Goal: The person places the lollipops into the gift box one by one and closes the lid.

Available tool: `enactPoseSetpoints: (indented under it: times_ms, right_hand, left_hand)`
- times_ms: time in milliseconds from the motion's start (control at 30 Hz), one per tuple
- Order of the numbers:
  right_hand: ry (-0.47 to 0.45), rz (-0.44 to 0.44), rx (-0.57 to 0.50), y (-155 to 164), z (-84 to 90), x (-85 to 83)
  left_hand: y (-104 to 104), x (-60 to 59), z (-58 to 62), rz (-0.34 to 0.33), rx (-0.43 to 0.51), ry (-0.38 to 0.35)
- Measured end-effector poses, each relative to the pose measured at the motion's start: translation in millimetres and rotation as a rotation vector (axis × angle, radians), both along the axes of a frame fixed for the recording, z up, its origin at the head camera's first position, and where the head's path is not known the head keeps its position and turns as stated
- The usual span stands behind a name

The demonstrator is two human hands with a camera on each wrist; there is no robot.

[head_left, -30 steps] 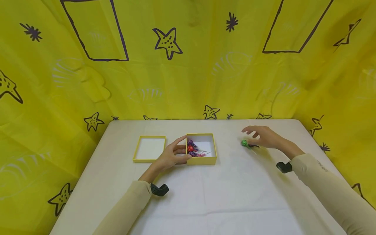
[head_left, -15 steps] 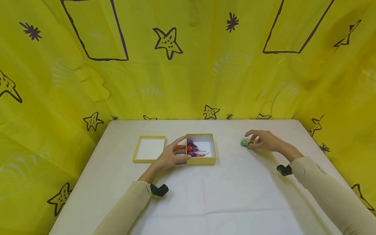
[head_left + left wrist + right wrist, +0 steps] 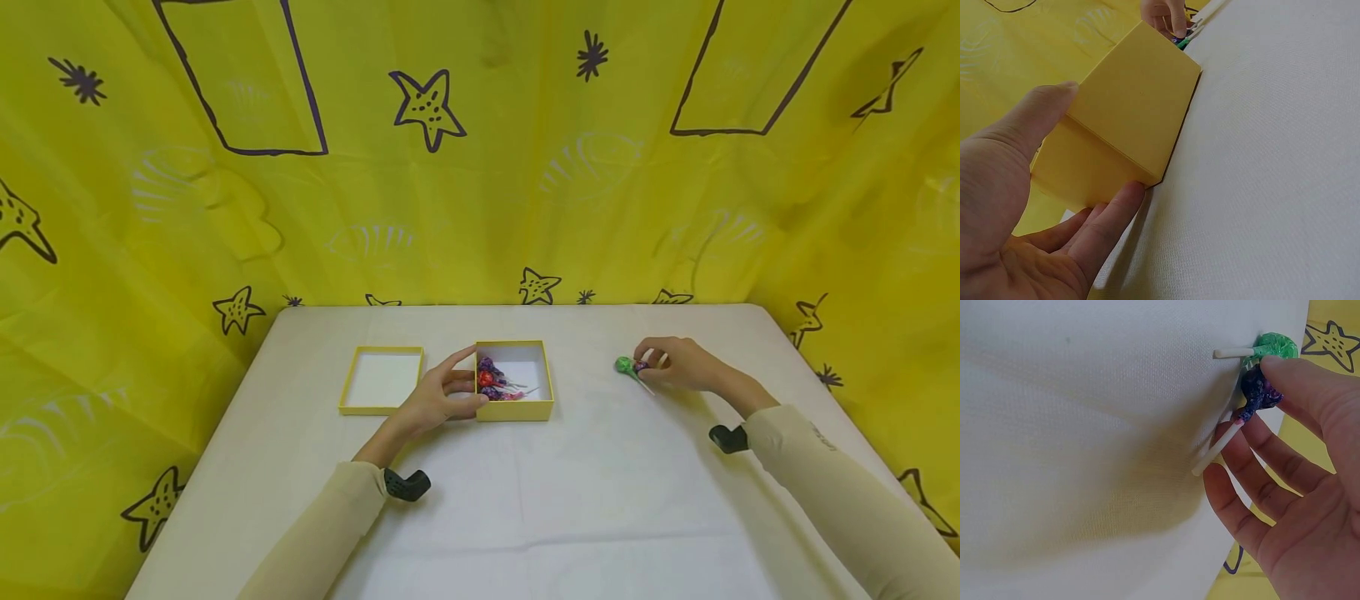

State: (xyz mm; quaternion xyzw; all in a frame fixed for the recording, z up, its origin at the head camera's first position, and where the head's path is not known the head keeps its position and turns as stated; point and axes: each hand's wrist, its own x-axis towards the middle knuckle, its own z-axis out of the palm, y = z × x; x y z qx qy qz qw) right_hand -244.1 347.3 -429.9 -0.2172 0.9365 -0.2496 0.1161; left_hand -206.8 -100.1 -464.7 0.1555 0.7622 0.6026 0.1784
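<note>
Right wrist view shows the right hand [image 3: 1285, 481] pinching a purple lollipop [image 3: 1259, 392] on the worktop [image 3: 1085, 425] beside a green one [image 3: 1272, 347] (left hand [image 3: 438, 400] grips the box [image 3: 516, 408]), so a lift toward it seems next.

Bright, even, diffuse light fills all three views, with no glare. The head view is sharp, though straight lines bow slightly toward its wide-angle edges. Shadows are soft and faint. In the right wrist view a dim, blurred shadow spreads across the white table [image 3: 1085, 456]. In the left wrist view the nearest palm is slightly soft.
</note>
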Motion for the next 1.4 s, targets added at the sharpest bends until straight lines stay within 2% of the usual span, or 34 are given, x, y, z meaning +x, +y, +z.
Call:
enactPoseSetpoints:
  times_ms: [1400]
  right_hand:
    - [-0.006,-0.017,-0.004,0.1,1.0,1.6]
  left_hand:
    - [1.0,-0.2,-0.2,0.012,-0.015,-0.006]
